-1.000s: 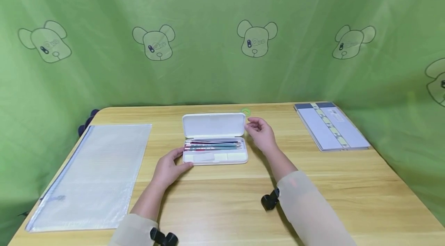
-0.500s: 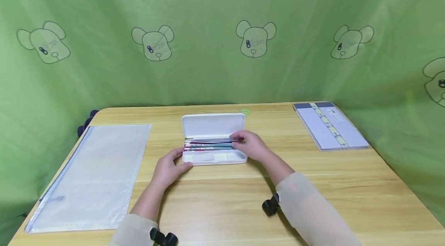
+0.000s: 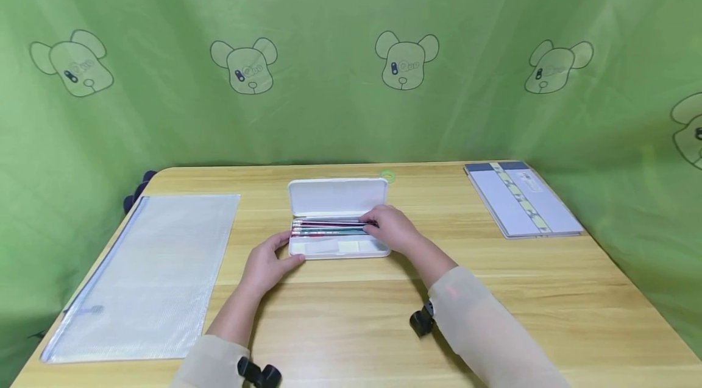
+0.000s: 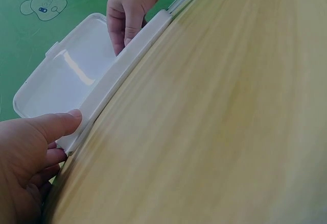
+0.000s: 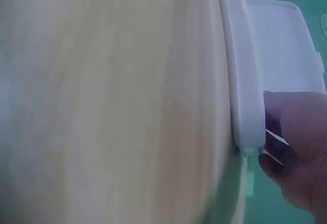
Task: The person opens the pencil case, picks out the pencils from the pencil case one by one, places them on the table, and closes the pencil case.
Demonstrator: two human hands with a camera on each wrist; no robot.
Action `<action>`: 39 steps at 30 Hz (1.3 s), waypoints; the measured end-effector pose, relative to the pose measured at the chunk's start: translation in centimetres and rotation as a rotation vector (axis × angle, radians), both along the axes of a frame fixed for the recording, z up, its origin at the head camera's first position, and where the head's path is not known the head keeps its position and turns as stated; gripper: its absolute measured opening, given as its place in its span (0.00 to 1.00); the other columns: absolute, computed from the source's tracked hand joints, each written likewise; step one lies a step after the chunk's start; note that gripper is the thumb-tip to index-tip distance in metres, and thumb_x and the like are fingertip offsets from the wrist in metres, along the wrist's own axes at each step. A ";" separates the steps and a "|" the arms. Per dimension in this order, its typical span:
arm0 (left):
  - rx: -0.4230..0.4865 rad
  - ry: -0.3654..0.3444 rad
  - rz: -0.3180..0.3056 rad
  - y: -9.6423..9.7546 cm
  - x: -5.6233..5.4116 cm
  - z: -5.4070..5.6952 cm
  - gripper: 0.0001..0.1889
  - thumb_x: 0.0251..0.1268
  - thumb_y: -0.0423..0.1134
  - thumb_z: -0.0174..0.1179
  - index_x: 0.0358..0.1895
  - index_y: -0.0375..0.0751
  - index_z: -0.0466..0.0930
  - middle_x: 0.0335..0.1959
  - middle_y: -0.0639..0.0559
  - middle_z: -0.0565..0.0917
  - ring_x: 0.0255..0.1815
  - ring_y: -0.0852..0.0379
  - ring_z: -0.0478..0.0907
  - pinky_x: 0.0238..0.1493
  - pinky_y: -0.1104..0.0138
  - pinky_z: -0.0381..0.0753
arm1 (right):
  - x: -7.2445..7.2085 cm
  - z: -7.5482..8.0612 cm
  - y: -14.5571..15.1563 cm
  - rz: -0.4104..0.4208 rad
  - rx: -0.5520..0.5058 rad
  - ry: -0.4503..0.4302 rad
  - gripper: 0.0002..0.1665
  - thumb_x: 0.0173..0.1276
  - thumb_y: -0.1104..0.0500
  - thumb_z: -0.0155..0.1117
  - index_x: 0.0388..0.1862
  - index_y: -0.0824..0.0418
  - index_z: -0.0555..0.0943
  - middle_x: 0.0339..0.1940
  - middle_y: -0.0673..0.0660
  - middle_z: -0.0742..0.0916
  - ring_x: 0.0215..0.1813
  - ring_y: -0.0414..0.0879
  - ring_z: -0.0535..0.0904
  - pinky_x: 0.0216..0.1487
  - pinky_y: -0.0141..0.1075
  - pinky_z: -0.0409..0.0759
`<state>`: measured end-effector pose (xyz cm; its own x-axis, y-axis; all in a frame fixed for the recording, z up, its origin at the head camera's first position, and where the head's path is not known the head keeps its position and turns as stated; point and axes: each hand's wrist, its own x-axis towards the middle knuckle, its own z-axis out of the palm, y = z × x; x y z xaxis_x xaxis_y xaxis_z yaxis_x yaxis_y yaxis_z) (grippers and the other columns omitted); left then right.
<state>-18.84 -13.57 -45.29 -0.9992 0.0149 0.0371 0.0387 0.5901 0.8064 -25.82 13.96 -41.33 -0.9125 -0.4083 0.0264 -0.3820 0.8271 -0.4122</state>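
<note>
A white pencil case [image 3: 337, 197] stands on the table with its lid raised. Several pencils [image 3: 329, 228] lie along its rear compartment. White blocks, perhaps erasers [image 3: 322, 247], fill part of the front compartment. My left hand [image 3: 265, 266] grips the case's left front corner, thumb along the front edge and fingers round the left end. Inside the right end, my right hand [image 3: 396, 231] has thumb and fingers at the pencils' ends, pinching them. In the left wrist view that right hand [image 4: 134, 7] reaches down behind the case's front wall, which hides its fingertips.
On the left of the wooden table [image 3: 351, 321] lies a translucent zip pouch [image 3: 148, 278]. A notebook [image 3: 521, 199] with a patterned band is at the right. Behind the case sits a small green ring [image 3: 387, 176]. A green curtain [image 3: 329, 120] hangs behind the table.
My right hand has come from beside the lid's right edge down to the pencils' right ends, and the pencils have shifted slightly. The left hand stays on the case.
</note>
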 end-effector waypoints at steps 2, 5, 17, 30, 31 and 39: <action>-0.004 0.005 -0.003 0.0 0.0 0.0 0.34 0.56 0.43 0.70 0.65 0.34 0.72 0.63 0.39 0.79 0.70 0.40 0.70 0.75 0.48 0.64 | 0.0 0.1 -0.1 0.007 0.013 0.009 0.15 0.69 0.60 0.62 0.52 0.60 0.85 0.48 0.59 0.86 0.55 0.55 0.80 0.62 0.49 0.77; -0.003 0.003 -0.004 0.0 0.0 0.0 0.33 0.56 0.43 0.70 0.65 0.34 0.72 0.63 0.39 0.79 0.70 0.40 0.70 0.74 0.48 0.64 | -0.1 0.0 -0.1 0.013 0.020 0.020 0.14 0.69 0.61 0.63 0.51 0.60 0.85 0.45 0.58 0.86 0.52 0.53 0.81 0.60 0.48 0.79; 0.014 -0.013 -0.005 0.2 0.0 -0.1 0.34 0.56 0.43 0.70 0.66 0.34 0.72 0.64 0.39 0.78 0.70 0.40 0.69 0.75 0.49 0.64 | 0.0 -0.3 0.6 -0.063 -0.132 -0.080 0.12 0.69 0.61 0.62 0.49 0.60 0.86 0.45 0.57 0.85 0.48 0.50 0.80 0.57 0.46 0.80; 0.021 -0.020 -0.001 0.2 0.0 -0.1 0.34 0.57 0.43 0.70 0.66 0.34 0.71 0.64 0.39 0.78 0.71 0.40 0.68 0.75 0.48 0.62 | 1.7 0.4 5.9 -0.120 -0.302 -0.125 0.14 0.68 0.59 0.64 0.50 0.60 0.85 0.41 0.56 0.84 0.42 0.47 0.76 0.43 0.35 0.77; 0.022 -0.019 -0.002 0.2 0.0 -0.1 0.34 0.57 0.43 0.70 0.66 0.34 0.71 0.64 0.39 0.78 0.71 0.40 0.68 0.75 0.48 0.62 | 2.0 0.5 6.6 -0.130 -0.302 -0.126 0.14 0.68 0.58 0.64 0.50 0.60 0.85 0.41 0.56 0.84 0.42 0.47 0.76 0.42 0.35 0.77; 0.017 -0.010 -0.002 0.0 0.1 -0.1 0.34 0.57 0.43 0.70 0.66 0.34 0.71 0.64 0.39 0.77 0.71 0.40 0.68 0.75 0.48 0.62 | 3.0 0.2 12.8 -0.187 -0.243 -0.074 0.16 0.69 0.56 0.63 0.54 0.59 0.83 0.46 0.59 0.85 0.44 0.48 0.77 0.43 0.35 0.77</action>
